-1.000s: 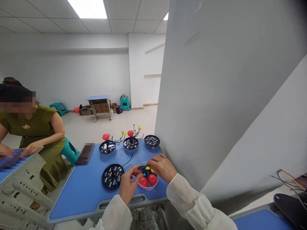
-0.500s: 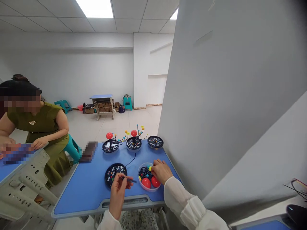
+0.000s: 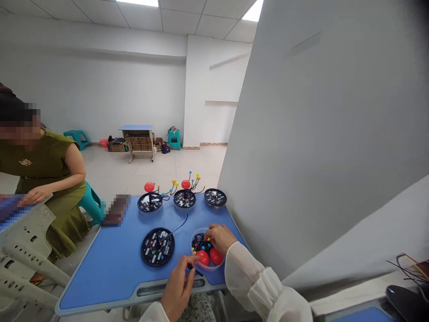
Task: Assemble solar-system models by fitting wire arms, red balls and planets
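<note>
My left hand (image 3: 179,284) is closed in a pinch on a small black plastic rod, in front of the clear bowl (image 3: 210,269) near the table's front edge. My right hand (image 3: 221,238) reaches over the bowl's far right side, its fingertips curled down among the parts; what they grip is hidden. In the bowl lie two red balls (image 3: 216,256), black rods and small coloured beads. A round black base (image 3: 158,247) with printed labels lies left of the bowl, and one thin curved black rod (image 3: 179,224) sticks out of it.
Two planet models with red balls, one left (image 3: 149,202) and one in the middle (image 3: 184,199), stand along the blue table's (image 3: 110,268) far edge. Beside them is another black base (image 3: 215,197). A grey wall (image 3: 284,156) rises close on the right. At left a person in green (image 3: 63,179) sits.
My left hand has moved right and nearer, from beside the black base to the front of the bowl, with the black rod. My right hand has shifted slightly further over the bowl.
</note>
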Tool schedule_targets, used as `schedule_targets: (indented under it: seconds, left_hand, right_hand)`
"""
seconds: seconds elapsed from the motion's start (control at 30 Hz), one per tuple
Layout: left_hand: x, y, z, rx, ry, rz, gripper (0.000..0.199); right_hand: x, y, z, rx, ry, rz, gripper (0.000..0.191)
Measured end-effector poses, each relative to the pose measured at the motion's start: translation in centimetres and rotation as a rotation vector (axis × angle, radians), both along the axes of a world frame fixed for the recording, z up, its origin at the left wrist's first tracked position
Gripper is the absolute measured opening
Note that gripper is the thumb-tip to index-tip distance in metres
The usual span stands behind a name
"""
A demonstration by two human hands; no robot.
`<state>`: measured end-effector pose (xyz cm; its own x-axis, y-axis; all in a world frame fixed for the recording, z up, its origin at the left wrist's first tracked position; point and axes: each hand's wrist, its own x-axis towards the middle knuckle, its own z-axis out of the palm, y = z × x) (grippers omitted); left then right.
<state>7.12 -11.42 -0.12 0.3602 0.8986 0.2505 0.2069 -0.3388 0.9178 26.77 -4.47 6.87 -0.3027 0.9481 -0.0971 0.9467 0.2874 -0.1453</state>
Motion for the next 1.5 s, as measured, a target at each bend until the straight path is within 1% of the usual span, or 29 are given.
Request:
schedule_targets:
  seconds: [0.2, 0.33, 0.4, 0.53, 0.63, 0.7, 0.77, 0.83, 0.93, 1.03, 1.17, 1.23, 1.37, 1.5]
  left_hand:
    - [-0.3, 0.0, -0.7, -0.04, -0.012, -0.031, 0.018]
    - [-0.6, 0.0, -1.2, -0.034, -0.017, -0.072, 0.014]
    - [-0.8, 0.0, -1.4, -0.039, -0.004, -0.083, 0.014]
    - [-1.0, 0.0, -1.6, -0.064, 0.004, -0.074, 0.012]
    - [-1.3, 0.0, -1.6, -0.083, 0.019, -0.07, 0.011]
    - [-1.4, 0.0, -1.6, -0.085, 0.033, -0.077, 0.011]
    - [-1.4, -0.1, -1.6, -0.075, 0.038, -0.083, 0.011]
    - [-1.3, -0.1, -1.6, -0.058, 0.043, -0.084, 0.011]
    - [-1.3, -0.1, -1.5, -0.039, 0.063, -0.085, 0.012]
    - [-1.3, 0.0, -1.3, -0.009, 0.079, -0.099, 0.013]
    - [-1.3, 0.2, -1.0, 0.045, 0.091, -0.106, 0.017]
    - [-1.2, 0.2, -1.0, 0.063, 0.084, -0.097, 0.017]
    - [-1.2, 0.0, -1.1, 0.067, 0.056, -0.074, 0.016]
    - [-1.2, 0.1, -1.1, 0.044, 0.043, -0.069, 0.016]
  right_hand:
    - [0.2, -0.2, -0.6, -0.079, 0.053, 0.059, 0.029]
    - [1.0, -0.7, -0.2, -0.158, 0.131, 0.101, 0.028]
    - [1.7, -1.0, 0.3, -0.193, 0.132, 0.095, 0.03]
    - [3.1, -1.2, 1.1, -0.211, 0.167, 0.04, 0.032]
    - [4.0, -1.3, 0.9, -0.244, 0.277, 0.034, 0.042]
    - [4.3, -1.5, 0.6, -0.251, 0.326, 0.059, 0.042]
    - [4.3, -1.7, 0.2, -0.221, 0.285, 0.097, 0.03]
    - [3.9, -2.0, -0.2, -0.171, 0.174, 0.132, 0.019]
    - [3.0, -2.3, -0.7, -0.131, 0.027, 0.2, 0.018]
    - [2.4, -2.0, -0.9, -0.109, -0.057, 0.283, 0.018]
    - [2.3, -1.3, -1.0, -0.103, -0.046, 0.405, 0.009]
    - [2.3, -1.1, -1.2, -0.104, -0.037, 0.438, 0.008]
    - [2.4, -0.9, -1.6, -0.072, -0.035, 0.431, 0.013]
    - [3.1, -1.1, -1.7, -0.114, 0.083, 0.415, 0.007]
